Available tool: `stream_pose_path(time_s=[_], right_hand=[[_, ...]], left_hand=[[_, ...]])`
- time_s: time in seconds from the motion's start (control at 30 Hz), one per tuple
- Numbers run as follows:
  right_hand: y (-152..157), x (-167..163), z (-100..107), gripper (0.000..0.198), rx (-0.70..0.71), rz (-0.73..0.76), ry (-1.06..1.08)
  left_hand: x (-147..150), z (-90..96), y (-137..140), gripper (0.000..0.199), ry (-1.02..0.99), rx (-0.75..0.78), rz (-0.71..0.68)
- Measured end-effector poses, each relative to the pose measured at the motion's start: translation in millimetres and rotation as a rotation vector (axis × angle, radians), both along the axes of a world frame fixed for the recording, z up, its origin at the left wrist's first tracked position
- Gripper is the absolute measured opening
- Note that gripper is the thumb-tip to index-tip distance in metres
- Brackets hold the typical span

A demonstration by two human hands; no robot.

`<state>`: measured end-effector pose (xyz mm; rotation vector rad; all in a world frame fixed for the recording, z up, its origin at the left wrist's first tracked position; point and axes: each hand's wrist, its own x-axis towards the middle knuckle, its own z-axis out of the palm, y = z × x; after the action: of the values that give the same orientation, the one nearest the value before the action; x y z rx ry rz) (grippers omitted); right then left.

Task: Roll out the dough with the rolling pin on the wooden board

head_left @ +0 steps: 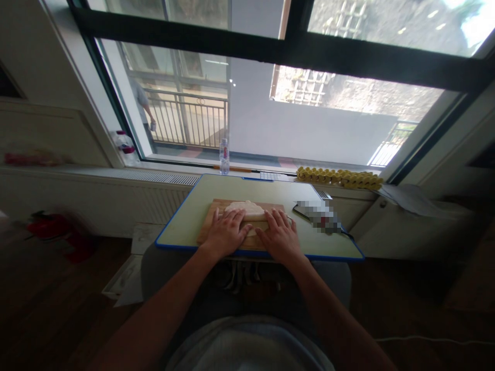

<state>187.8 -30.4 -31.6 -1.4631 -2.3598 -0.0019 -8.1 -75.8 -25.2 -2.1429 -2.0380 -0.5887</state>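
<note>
A pale sheet of dough (243, 205) lies on a wooden board (205, 231). Across it runs a light-coloured rolling pin (255, 217), most of it covered by my hands. My left hand (228, 232) is closed over the pin's left part, fingers pointing forward and thumb turned inward. Over the right part, my right hand (279, 233) rests the same way, closed on the pin. Between the two thumbs a little dough shows on the near side of the pin. The undersides of both hands are hidden.
The board sits on a small pale table (180, 219) with a blue edge. A blurred-out, phone-like object (319, 215) lies on its right. On the windowsill are a plastic bottle (224, 157) and a yellow knobbly item (338, 178). A red fire extinguisher (48, 226) stands left.
</note>
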Motion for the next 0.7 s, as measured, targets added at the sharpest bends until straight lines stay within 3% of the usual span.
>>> stream_pose_path(time_s=[0.3, 0.6, 0.7], right_hand=[[-30, 17, -16, 0.064, 0.092, 0.032, 0.015], [0, -2, 1, 0.071, -0.013, -0.001, -0.019], [-1, -3, -1, 0.07, -0.002, -0.013, -0.02]], left_hand=[[14, -10.9, -35, 0.054, -0.005, 0.081, -0.008], [3, 4.8, -3, 0.056, -0.008, -0.033, 0.004], [4, 6.2, -5, 0.056, -0.009, -0.041, 0.011]])
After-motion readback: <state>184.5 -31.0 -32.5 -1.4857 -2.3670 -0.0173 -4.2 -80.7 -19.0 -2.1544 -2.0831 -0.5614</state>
